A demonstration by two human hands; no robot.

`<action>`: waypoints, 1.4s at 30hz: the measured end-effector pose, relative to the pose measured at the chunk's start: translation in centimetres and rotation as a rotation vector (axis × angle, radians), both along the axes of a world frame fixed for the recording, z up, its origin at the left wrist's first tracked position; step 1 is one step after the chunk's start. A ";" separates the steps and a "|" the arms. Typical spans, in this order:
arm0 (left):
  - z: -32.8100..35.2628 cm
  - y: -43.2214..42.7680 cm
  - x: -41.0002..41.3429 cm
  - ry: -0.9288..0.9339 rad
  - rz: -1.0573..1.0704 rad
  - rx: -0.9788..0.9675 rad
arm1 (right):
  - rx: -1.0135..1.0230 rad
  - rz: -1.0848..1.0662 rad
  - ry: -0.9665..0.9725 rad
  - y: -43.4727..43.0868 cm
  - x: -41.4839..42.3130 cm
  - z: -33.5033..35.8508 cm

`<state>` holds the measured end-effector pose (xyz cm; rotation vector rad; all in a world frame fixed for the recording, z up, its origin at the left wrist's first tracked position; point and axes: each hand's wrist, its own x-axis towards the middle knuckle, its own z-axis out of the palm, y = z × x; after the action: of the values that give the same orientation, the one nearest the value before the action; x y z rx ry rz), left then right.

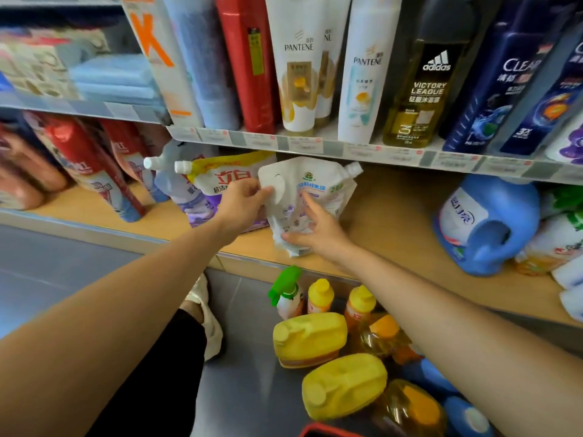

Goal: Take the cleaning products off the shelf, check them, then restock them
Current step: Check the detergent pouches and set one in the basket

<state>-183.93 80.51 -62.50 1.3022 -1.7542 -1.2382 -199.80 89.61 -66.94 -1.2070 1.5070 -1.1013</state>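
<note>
We held a white spouted refill pouch (310, 197) upright, its base at the front edge of the wooden shelf (394, 216) and its capped spout pointing up and right. Our left grip (243, 197) pinched its top-left corner, and our right grip (318, 231) touched its lower face. A yellow-and-purple pouch (220, 179) leaned just behind it.

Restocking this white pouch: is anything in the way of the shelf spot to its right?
Nothing visible. The left hand pinches the pouch and the right hand touches it. No item stands on the shelf between it and the blue jug.
</note>
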 end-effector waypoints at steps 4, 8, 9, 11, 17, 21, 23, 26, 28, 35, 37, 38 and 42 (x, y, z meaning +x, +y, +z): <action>1.2 0.9 0.6 0.079 -0.224 0.100 | -0.013 0.054 -0.063 -1.9 0.6 0.1; 1.9 0.3 2.2 0.021 -0.207 -0.053 | -0.060 -0.041 0.069 -3.0 -0.1 0.8; 1.9 -0.2 2.8 -0.051 -0.090 -0.180 | -0.074 -0.074 0.133 -3.0 -0.1 0.8; 1.9 -1.3 4.2 -0.234 0.154 -0.436 | -0.123 -0.169 0.288 -2.7 -0.2 0.4; 1.3 -4.6 6.8 -0.739 0.263 -0.548 | -0.021 -0.332 0.499 -0.8 -1.0 -1.1; 0.6 -4.9 7.4 -0.762 0.237 -0.585 | -0.014 -0.331 0.397 -0.9 -2.0 -1.2; 0.7 -4.5 7.9 -0.631 0.156 -0.640 | 0.012 -0.325 0.297 -1.5 -2.7 -1.1; 1.1 -3.2 8.5 -0.539 0.012 -0.684 | 0.072 -0.303 0.102 -2.0 -3.2 -0.3; 1.4 -2.3 8.6 -0.498 0.024 -0.667 | 0.113 -0.281 0.025 -1.8 -3.2 0.2; 3.8 1.4 7.1 -0.310 0.105 -0.623 | 0.066 -0.272 0.227 3.3 -1.7 2.0; 5.0 2.7 6.9 -0.328 0.025 -0.696 | -0.020 -0.246 0.248 5.0 -1.3 3.3; 5.7 3.3 6.9 -0.335 0.001 -0.729 | -0.063 -0.223 0.262 5.7 -1.1 4.0; 9.3 6.2 6.9 -0.282 -0.065 -0.833 | -0.182 -0.190 0.347 8.2 -1.1 7.8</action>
<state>-177.00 86.73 -53.24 0.9318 -2.1706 -0.2529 -200.94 97.78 -59.15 -1.4605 1.8465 -1.2201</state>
